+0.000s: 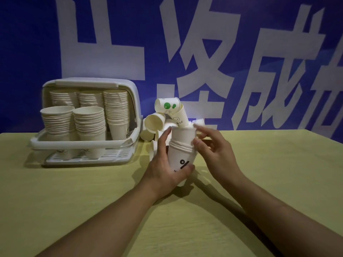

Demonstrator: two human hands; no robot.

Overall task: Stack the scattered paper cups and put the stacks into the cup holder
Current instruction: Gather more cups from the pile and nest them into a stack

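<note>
Left hand (pixel 168 169) grips the stack (pixel 181 158), right hand (pixel 213 145) pinches the top cup (pixel 183 135): best press it straight down, rims level, stack upright.

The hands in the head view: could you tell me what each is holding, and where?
The left hand grips the cup stack around its lower wall. The right hand pinches the top cup at its side.

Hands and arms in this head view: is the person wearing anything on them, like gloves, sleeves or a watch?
Nothing shows. Both the left hand and the right hand are bare, with no gloves, and no rings can be seen. The forearms are bare right down to the picture's lower edge: no sleeves, watch, bracelet or markings in view.
</note>
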